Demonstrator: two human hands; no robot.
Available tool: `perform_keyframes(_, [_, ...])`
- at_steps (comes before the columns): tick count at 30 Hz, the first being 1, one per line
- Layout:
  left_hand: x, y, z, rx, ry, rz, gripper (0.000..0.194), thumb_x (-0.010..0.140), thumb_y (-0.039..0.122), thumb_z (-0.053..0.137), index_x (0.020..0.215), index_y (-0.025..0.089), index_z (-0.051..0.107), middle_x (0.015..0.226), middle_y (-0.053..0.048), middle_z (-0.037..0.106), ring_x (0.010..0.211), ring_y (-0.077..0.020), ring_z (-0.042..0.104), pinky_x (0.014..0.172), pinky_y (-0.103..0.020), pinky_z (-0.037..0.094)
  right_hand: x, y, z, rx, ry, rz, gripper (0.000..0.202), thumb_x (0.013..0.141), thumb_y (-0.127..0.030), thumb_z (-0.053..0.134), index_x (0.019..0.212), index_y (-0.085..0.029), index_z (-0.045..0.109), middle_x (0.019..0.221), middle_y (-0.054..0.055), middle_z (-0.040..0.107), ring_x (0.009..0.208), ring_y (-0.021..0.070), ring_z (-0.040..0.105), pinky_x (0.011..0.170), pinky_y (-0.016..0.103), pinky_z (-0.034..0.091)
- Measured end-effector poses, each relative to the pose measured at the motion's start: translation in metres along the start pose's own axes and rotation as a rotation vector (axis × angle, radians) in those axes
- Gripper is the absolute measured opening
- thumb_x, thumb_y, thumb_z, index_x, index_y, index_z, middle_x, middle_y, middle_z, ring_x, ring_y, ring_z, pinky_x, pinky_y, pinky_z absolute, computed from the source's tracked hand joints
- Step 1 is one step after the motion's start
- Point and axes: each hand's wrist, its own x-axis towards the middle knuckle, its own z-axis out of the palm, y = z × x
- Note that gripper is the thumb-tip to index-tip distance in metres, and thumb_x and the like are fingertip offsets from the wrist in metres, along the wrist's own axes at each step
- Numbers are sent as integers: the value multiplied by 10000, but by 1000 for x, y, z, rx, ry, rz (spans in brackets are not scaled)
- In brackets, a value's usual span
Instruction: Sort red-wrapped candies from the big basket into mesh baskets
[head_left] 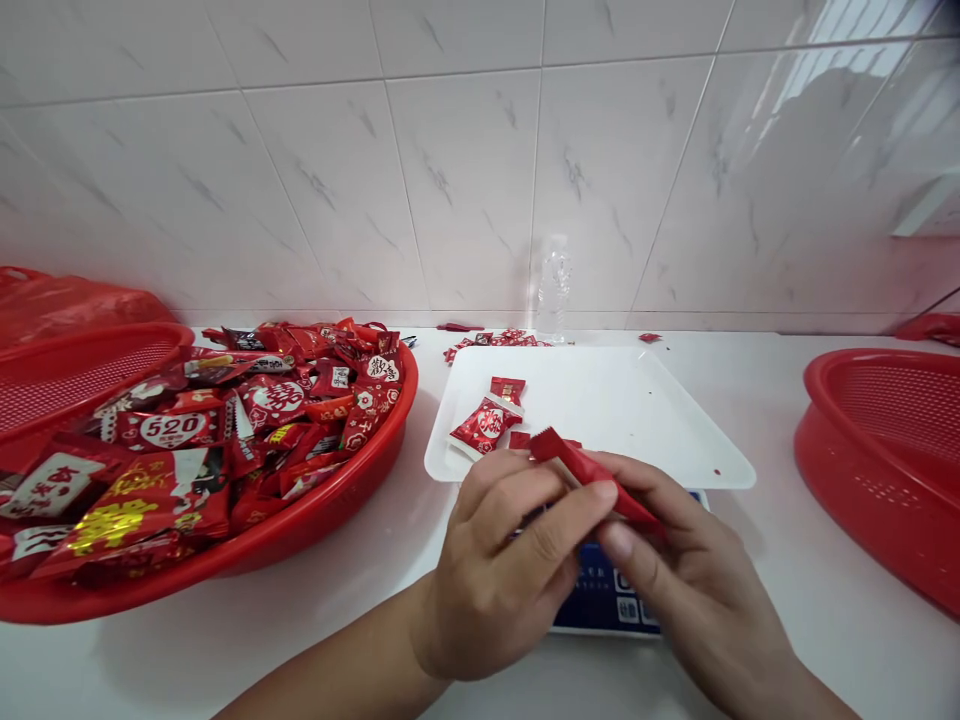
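Between both hands, over the front of a weighing scale (600, 605), is a small red snack packet (592, 474) held at a slant. My left hand (517, 560) pinches its upper left part with thumb and fingers. My right hand (682, 570) grips the lower right end, thumb in front. Behind the hands, the scale's white tray (675, 415) bears a few red packets at its left side, among them a red and white one (484, 425). Part of the scale's blue panel with keys shows beneath the hands; its display is hidden.
A red basket (375, 505) heaped with wrapped snacks stands at left, another red basket (832, 420) at right. Behind the tray, a clear plastic bottle (553, 290) stands near small red packets (499, 340) by the tiled wall. A red bag (82, 305) lies at far left.
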Motion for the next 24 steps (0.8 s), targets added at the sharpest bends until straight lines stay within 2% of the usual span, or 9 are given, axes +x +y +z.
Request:
perform_keyframes(2, [-3,1,1,-36,40,29,520,738,22,618,1231,174,546,1053,-62,584,1009,-193,546,976,-365,455,0,-1,1,110,67,73,241,920,-327,554,1147,-386,606,1102,-18,683,975,131,656,833,244,550])
perform_keyframes(3, [-5,2,1,-74,89,0,536,737,39,623,1248,177,533,1092,-69,573,1024,-200,540,982,-378,449,0,-2,1,178,91,118,229,924,-338,545,1140,-371,616,1046,-11,698,901,123,672,781,233,560])
perform_keyframes(6, [-5,7,0,-326,195,-210,501,801,126,600,1283,197,483,1135,-90,552,1046,-222,545,942,-406,471,-1,-6,4,352,116,221,254,896,-383,585,1139,-323,626,855,-5,710,704,99,664,659,212,556])
perform_keyframes(7, [-4,9,0,-466,178,-297,453,847,164,568,1285,211,466,1089,-86,571,1004,-218,573,891,-401,501,-1,-8,5,385,110,244,261,882,-389,603,1128,-304,631,798,-5,705,665,96,653,630,210,550])
perform_keyframes(10, [1,15,-2,-890,26,-492,309,949,258,460,1256,266,426,868,-32,614,762,-171,640,665,-332,560,-2,-14,6,414,82,338,283,846,-405,647,1099,-281,632,678,-18,691,592,91,630,544,192,522])
perform_keyframes(12, [4,18,-3,-1030,-35,-560,271,964,247,441,1230,294,426,800,-8,617,667,-150,643,572,-289,549,-1,-17,5,400,79,389,296,830,-418,663,1093,-285,629,616,-32,681,535,78,608,499,166,491])
perform_keyframes(18, [5,21,-1,-1118,-39,-611,280,965,213,435,1220,329,420,797,0,653,626,-148,659,505,-266,536,-2,-20,2,398,78,425,333,828,-437,658,1119,-279,632,561,-21,679,460,69,573,463,155,449])
perform_keyframes(24, [3,21,1,-1141,-3,-551,315,971,185,407,1252,327,393,853,-17,669,690,-165,678,555,-295,560,-4,-19,3,463,75,405,364,801,-485,668,1098,-276,658,580,-4,692,490,89,592,472,183,453])
